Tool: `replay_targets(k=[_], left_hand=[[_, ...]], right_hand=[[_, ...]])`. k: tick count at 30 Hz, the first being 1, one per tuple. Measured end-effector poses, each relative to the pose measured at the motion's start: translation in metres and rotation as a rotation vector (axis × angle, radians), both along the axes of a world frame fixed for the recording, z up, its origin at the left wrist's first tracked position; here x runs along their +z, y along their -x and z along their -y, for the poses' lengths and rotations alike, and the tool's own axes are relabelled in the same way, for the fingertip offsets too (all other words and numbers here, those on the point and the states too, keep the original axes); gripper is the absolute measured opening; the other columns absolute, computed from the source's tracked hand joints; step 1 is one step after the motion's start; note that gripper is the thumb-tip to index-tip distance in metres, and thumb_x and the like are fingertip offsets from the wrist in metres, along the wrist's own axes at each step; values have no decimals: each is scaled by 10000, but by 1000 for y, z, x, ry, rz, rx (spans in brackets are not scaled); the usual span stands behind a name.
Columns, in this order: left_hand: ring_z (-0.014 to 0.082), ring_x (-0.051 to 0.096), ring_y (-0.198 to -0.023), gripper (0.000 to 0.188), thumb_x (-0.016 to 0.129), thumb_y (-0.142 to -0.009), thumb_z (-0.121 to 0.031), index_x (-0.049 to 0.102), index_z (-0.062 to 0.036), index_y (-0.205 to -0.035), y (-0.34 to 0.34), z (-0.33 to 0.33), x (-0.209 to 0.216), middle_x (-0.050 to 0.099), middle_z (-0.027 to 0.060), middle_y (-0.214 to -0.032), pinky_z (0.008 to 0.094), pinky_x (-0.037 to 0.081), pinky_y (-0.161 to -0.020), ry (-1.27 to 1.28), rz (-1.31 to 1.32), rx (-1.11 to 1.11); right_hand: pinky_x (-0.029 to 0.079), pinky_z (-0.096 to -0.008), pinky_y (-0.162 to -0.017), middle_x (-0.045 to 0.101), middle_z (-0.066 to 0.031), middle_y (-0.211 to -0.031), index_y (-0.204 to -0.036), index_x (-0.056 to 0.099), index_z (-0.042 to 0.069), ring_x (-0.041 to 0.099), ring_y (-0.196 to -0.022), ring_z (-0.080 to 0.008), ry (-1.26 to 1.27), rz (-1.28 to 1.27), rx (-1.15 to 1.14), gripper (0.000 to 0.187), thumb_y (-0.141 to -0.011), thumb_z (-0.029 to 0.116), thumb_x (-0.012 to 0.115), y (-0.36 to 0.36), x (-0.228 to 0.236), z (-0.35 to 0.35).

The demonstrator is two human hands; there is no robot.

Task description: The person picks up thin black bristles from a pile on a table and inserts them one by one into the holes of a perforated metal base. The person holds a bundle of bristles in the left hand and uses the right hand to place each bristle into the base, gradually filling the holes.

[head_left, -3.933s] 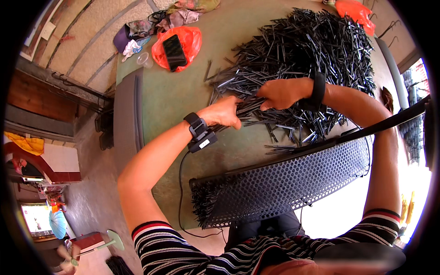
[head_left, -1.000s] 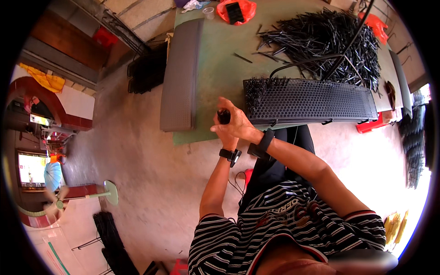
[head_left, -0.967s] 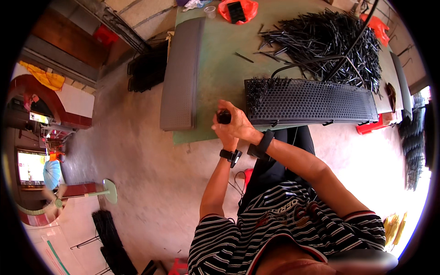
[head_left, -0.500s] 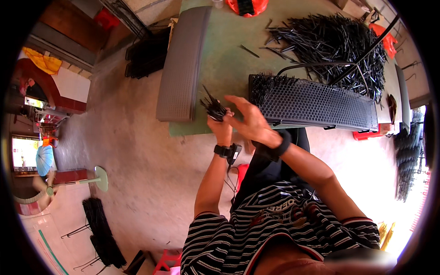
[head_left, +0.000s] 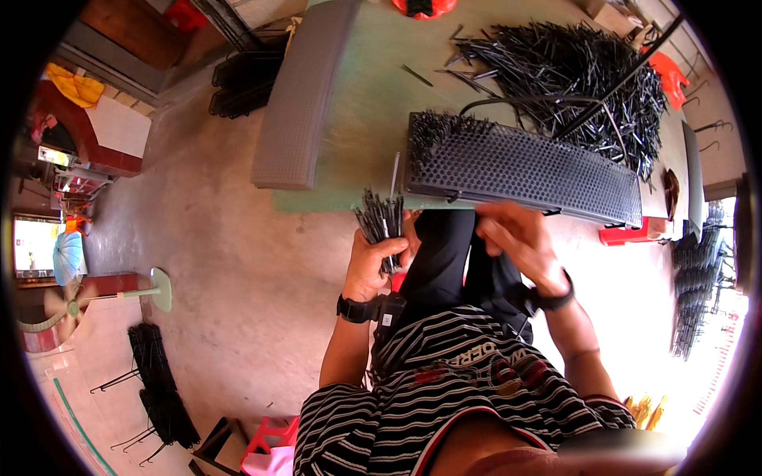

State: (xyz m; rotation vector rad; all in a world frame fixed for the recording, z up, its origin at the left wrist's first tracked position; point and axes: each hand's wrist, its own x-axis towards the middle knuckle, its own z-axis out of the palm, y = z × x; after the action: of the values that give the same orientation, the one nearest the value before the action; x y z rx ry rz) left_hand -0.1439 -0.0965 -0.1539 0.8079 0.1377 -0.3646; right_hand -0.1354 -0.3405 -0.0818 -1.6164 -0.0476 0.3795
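A bundle of thin black plastic sticks (head_left: 379,218) stands upright in my left hand (head_left: 369,266), whose fingers wrap round its lower part. One stick pokes up higher than the others. My right hand (head_left: 524,247) is somewhat blurred, just off the table's front edge, its fingers loosely bent and apart with nothing visible in them. Beyond it lies a long black perforated tray (head_left: 532,163), with a cluster of short sticks (head_left: 444,135) standing in the holes at its left end. Behind the tray spreads a large heap of loose black sticks (head_left: 567,87).
A stack of grey perforated sheets (head_left: 302,103) lies along the left of the green table (head_left: 373,79). A black metal frame (head_left: 623,75) rises over the tray. A single stick (head_left: 417,75) lies apart. Red bags (head_left: 671,75) and a red stool (head_left: 623,236) are nearby.
My right hand has left the bundle and moved right and toward me. My left hand has come nearer my body, turning the bundle more upright. The view has shifted slightly.
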Motion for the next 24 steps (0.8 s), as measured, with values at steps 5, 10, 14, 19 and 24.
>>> replay_targets(k=[5,10,14,19,24], left_hand=[[165,557,-523,388,666,-727,-9,538,53,-1088,10,35,8,615,125,-732,261,431,-464,-169,-81,-124],[169,566,-532,314,665,-725,12,561,43,-1019,2,53,12,619,112,-736,265,442,-477,-224,-120,-168],[175,578,-539,299,658,-727,2,555,43,-1005,-10,56,2,615,119,-754,275,453,-477,-182,-107,-203],[184,575,-530,271,650,-730,12,566,44,-986,-26,59,1,615,123,-736,274,444,-471,-332,35,-337],[182,572,-525,192,638,-743,8,598,37,-928,-36,64,-14,630,119,-751,280,437,-457,-136,-201,-167]], right_hand=[[365,-208,-473,553,-20,-789,-1151,546,-58,467,-572,-69,-217,-137,12,368,-925,233,546,-57,-34,-27],[388,-197,-476,595,-31,-753,-994,630,-41,486,-554,-55,-223,7,88,266,-909,206,575,-74,-38,-21],[444,-200,-507,615,-39,-743,-984,629,-42,550,-564,-69,-133,235,-55,240,-921,176,553,-59,-36,-13],[491,-230,-498,621,-52,-742,-928,627,-40,593,-539,-107,-270,-172,-169,271,-928,215,539,-69,-47,9],[500,-243,-533,618,-81,-743,-876,621,-33,613,-583,-136,29,352,-507,242,-927,186,532,-60,-41,-7]])
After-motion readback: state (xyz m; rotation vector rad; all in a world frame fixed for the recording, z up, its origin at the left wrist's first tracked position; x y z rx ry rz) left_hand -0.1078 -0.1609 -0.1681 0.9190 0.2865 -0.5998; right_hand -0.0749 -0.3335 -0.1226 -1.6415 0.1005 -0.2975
